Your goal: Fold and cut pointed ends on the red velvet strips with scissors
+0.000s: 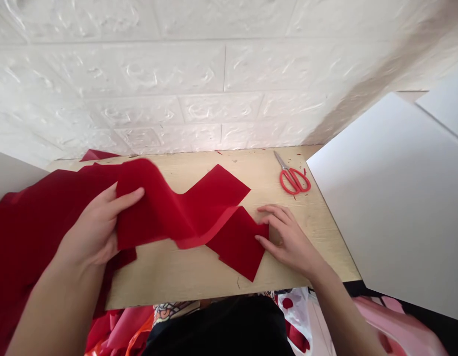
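Two hands work on red cloth over a table; take 12 o'clock as toward the wall. The strip extends from the left hand, at 9 o'clock, toward 4 o'clock, dipping in a loose curve above the table. The lower piece lies at its 4 o'clock end and the upper piece at about 1 o'clock; whether either is joined to the strip cannot be determined. Handling: judged light, limp and not fragile; the nap looks velvety, so moderate grip on the fingers is expected, with folding or creasing the main fault. Hold by an end edge or corner, using a flat pinch; avoid grasping mid-length, where the cloth would sag on both sides. Left hand: closed on the strip's 9 o'clock end, thumb flat on top and pointing to about 2 o'clock, fingers hidden beneath, forearm entering from 7 o'clock. Right hand: half open at the lower piece's 3 o'clock corner, fingers curved toward 10 o'clock, thumb spaced from the forefinger; no firm hold is visible, and contact cannot be confirmed. Its forearm enters from 5 o'clock. Scissors lie at 2 o'clock, clear of both hands.
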The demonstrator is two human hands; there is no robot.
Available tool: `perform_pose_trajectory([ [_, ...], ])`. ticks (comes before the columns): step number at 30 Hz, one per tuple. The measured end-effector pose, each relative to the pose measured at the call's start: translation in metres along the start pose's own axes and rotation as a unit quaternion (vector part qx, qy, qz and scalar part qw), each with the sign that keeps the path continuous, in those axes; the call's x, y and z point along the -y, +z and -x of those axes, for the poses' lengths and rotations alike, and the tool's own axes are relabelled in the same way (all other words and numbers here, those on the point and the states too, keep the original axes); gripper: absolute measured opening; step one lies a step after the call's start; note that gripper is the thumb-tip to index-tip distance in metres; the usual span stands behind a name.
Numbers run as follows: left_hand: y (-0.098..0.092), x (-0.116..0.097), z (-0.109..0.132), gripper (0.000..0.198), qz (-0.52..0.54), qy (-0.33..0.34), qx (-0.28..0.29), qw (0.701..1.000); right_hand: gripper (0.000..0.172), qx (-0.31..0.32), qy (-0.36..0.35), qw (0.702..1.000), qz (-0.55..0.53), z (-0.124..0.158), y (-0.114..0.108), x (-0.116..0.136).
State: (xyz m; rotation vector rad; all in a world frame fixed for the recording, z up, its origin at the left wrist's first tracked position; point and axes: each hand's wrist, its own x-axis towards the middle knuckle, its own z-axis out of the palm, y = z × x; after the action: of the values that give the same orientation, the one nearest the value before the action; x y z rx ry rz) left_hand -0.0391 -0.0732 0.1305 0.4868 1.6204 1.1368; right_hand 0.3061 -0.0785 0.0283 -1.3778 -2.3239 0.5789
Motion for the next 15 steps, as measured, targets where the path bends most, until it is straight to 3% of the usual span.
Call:
perform_pose_trajectory([
  [2, 0.022, -0.019, -0.005, 0.031, 0.012, 0.04, 0.048, 0.998, 0.004, -0.025, -0.008, 0.999, -0.02, -0.009, -0.008, -0.002],
  [5, 0.04, -0.05, -0.013, 0.034, 0.032, 0.131, 0.051, 0.99, 0.01, -0.197, 0.026, 0.98, 0.007, -0.02, -0.028, -0.005],
  [7, 0.035, -0.063, -0.019, 0.04, 0.043, 0.213, 0.048, 0.975, 0.022, -0.363, 0.023, 0.93, 0.054, -0.023, -0.045, -0.003],
  [9, 0.021, -0.064, -0.025, 0.043, 0.045, 0.277, 0.047, 0.959, 0.036, -0.473, -0.044, 0.872, 0.119, -0.022, -0.058, 0.002],
  [11, 0.004, -0.053, -0.029, 0.046, 0.029, 0.284, 0.02, 0.958, 0.037, -0.467, -0.105, 0.859, 0.184, -0.016, -0.062, 0.007],
  [15, -0.018, -0.018, -0.032, 0.064, -0.048, 0.098, -0.063, 0.992, 0.013, -0.218, -0.068, 0.947, 0.226, 0.001, -0.038, 0.002],
])
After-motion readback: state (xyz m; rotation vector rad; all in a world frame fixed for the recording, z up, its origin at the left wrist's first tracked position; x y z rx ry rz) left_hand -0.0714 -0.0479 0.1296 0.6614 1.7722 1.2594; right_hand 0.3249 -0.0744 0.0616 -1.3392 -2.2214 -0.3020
